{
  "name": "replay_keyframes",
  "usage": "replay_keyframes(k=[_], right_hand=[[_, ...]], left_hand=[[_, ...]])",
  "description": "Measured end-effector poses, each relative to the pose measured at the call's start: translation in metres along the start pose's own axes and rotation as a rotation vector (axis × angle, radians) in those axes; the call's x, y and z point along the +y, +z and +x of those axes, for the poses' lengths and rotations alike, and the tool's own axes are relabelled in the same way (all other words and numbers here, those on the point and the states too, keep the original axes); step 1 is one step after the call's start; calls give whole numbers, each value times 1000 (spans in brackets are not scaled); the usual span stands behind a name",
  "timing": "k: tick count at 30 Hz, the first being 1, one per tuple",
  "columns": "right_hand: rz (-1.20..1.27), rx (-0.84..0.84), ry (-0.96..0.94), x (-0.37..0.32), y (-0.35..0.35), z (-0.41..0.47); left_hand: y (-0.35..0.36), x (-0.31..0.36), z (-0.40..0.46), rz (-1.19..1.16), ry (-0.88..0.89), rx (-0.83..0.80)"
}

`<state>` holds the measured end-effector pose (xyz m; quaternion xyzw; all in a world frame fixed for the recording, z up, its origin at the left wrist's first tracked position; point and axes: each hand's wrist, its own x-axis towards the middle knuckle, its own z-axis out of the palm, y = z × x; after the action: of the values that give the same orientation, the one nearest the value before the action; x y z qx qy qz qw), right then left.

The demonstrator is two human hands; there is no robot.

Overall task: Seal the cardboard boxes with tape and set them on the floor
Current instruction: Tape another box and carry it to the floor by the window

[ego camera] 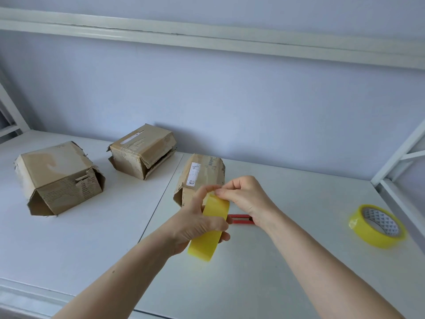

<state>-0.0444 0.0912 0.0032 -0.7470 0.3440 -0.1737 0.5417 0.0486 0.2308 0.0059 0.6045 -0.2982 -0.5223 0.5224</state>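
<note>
White table [69, 249], three battered cardboard boxes [60, 176] sitting unsealed at the back. Left hand [197, 224] grips the yellow tape roll [209, 229], right hand [243, 199] pinches at its top edge hunting the loose end. Tip imo: peel slowly and straight, or it'll split.

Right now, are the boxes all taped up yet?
Not yet. All three cardboard boxes sit on the table with open flaps; none looks freshly sealed. The left hand holds a yellow tape roll while the right hand picks at its end. Taping and moving to the floor remain.
</note>
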Motion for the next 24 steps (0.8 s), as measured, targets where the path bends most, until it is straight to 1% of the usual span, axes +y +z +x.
replay_keyframes(k=[2,5,7,9,12,14,16,18,20,22,24], right_hand=[[8,-14,-44,1,-2,-6],[34,-7,-178,-3,-14,-5],[-31,-39,-184,-6,-22,-4],[-132,-39,-157,-1,-26,0],[-260,96,-170,8,-29,4],[-212,174,-215,12,-32,4],[-182,199,-313,15,-36,2],[-261,121,-406,17,-35,0],[-324,8,-398,16,-34,-2],[-210,-76,-345,17,-34,1],[-86,-101,-284,17,-33,3]], left_hand=[[5,-2,1,-1,-9,31],[8,-5,6,-47,-55,104],[12,-8,7,-33,-45,111],[18,-11,6,-24,6,84],[27,-13,5,-99,24,68],[30,-15,6,-134,15,67],[32,-16,7,-146,11,76],[33,-16,8,-147,15,82],[33,-15,9,-131,25,78],[33,-14,10,-106,38,71],[31,-13,13,-60,44,74]])
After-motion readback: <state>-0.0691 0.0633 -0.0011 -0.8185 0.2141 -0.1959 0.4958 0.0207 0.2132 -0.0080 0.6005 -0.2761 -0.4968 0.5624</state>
